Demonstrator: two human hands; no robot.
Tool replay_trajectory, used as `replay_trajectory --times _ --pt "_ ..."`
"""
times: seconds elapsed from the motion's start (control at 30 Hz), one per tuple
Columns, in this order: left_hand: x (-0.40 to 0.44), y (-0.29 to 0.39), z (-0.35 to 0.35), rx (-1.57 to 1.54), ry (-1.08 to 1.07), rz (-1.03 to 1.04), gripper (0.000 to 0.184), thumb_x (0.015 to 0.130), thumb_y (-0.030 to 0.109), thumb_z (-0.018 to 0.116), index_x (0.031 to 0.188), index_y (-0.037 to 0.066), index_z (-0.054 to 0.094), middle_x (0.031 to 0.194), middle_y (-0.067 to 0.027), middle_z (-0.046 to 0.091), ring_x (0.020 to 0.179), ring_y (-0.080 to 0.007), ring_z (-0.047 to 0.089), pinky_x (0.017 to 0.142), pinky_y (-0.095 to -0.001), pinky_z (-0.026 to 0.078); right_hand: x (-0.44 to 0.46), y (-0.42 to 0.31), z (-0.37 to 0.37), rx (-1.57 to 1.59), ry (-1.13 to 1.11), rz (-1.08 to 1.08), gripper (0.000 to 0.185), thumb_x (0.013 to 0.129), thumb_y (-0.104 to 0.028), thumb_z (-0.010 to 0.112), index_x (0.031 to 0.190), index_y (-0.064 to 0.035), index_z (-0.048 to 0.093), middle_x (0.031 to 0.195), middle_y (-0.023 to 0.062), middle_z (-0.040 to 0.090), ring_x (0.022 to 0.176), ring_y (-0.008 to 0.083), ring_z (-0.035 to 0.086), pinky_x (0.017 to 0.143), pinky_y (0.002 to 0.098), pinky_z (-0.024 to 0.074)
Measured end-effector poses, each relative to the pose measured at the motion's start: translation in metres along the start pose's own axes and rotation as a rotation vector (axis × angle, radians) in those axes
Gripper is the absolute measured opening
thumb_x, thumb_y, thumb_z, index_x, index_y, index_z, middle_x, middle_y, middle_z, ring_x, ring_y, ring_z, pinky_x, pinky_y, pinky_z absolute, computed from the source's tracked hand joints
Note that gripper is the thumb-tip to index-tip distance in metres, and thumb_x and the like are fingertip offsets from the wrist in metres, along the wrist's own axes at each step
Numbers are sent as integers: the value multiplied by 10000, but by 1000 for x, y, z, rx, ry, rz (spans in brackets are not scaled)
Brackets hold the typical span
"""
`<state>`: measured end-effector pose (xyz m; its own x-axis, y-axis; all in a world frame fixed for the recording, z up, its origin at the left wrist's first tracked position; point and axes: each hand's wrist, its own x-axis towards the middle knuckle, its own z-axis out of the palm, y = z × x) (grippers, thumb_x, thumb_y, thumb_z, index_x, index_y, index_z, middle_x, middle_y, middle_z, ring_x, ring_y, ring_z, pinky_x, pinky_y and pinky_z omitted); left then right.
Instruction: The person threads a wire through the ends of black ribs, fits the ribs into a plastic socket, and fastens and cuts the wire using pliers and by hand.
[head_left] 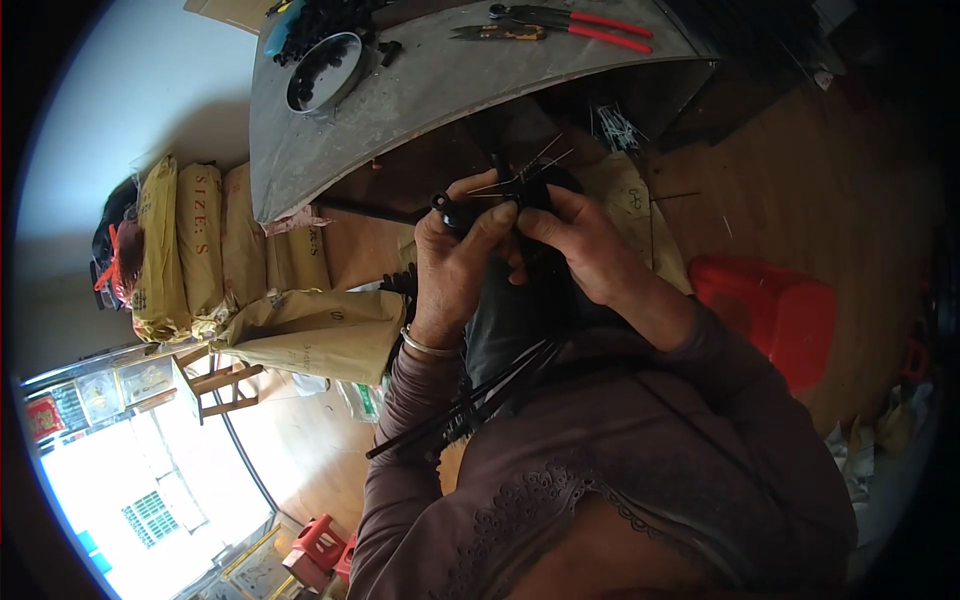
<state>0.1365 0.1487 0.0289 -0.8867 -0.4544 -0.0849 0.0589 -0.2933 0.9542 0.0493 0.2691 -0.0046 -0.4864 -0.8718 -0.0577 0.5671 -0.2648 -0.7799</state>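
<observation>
Left grip [452,258]: narrow, the fingers bent round a black part, with the thumb tip pressed on its near side.
Right grip [588,243]: narrow, closed on the same black part from the other side, with its thumb beside the left thumb.
Black part [533,191]: held between the two hands, in front of the lap and just beyond the near edge of the table; its lower outline merges with dark clothing.
Thin wires [541,156]: several, slanting out of the top of the black part.
Tubular piece [440,203]: black, round-ended, beside the left index finger; whether it joins the black part cannot be told.
Left wrist: a pale bracelet [428,347] below the sleeve.
Lap: a loose bundle of black rods [480,405] lying slantwise toward the left forearm.
Table [400,115]: grey, bearing a round dish [345,80] with dark bits inside, a heap of black pieces [312,28] beside it, red-handled pliers [610,32] and a yellow-handled tool [510,33].
Floor, right: a red plastic container [770,315].
Floor, left: upright sacks [200,240] near a wooden stool [225,385].
</observation>
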Motion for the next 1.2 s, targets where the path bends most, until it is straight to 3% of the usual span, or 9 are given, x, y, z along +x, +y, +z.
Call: replay_trajectory --times 0.27,0.4,0.5,0.57,0.67,0.77,0.9,1.2 --pt "2 -4 -4 -120 28 -8 284 872 129 650 1122 3 600 768 -40 620 535 -83 543 451 -231 490 -2 1 7 -107 84 37 179 934 -177 577 980 -6 554 843 65 604 739 137 610 597 282 549" --pt "5 -11 -10 -172 25 6 292 868 139 656 1119 1 599 825 -53 631 535 -88 544 431 -240 493 -2 8 6 -19 104 -11 191 936 -192 578 963 -5 551 816 50 586 728 120 594 596 286 554" --pt "5 -12 -8 -191 22 10 293 865 149 664 1115 8 604 868 -41 637 584 -75 538 492 -216 475 -4 2 1 -120 106 24 197 940 -212 578 925 -16 563 785 12 561 720 78 557 606 241 517" --pt "7 -20 -12 -231 38 45 293 862 146 670 1118 18 605 894 -25 641 645 -61 527 574 -193 438 -2 -4 -3 -579 106 -30 213 945 -235 576 893 -29 578 768 -20 545 718 48 524 615 196 465" --pt "6 -21 -11 -272 24 32 296 865 139 666 1131 27 601 906 -10 643 690 -50 515 622 -183 398 -3 -7 0 -619 119 -32 220 951 -248 569 913 -33 598 766 -41 530 697 33 481 613 174 407" --pt "7 -22 -13 -340 30 28 297 867 136 660 1136 27 595 923 -15 646 695 -53 527 614 -184 407 1 8 -4 -338 124 -78 255 932 -248 590 841 -9 582 676 -45 473 613 44 398 532 249 345" --pt "10 -24 -13 -342 4 35 294 868 140 660 1132 28 596 935 -17 648 711 -51 538 613 -183 405 2 7 -6 -312 108 -26 252 938 -248 581 862 -8 586 682 -46 465 626 41 395 544 242 351" --pt "11 -24 -12 -305 48 52 275 855 141 672 1103 37 615 937 -21 652 696 -63 542 612 -185 416 4 10 -3 -358 92 -156 272 949 -266 569 906 3 580 696 -33 473 636 37 426 543 226 380"
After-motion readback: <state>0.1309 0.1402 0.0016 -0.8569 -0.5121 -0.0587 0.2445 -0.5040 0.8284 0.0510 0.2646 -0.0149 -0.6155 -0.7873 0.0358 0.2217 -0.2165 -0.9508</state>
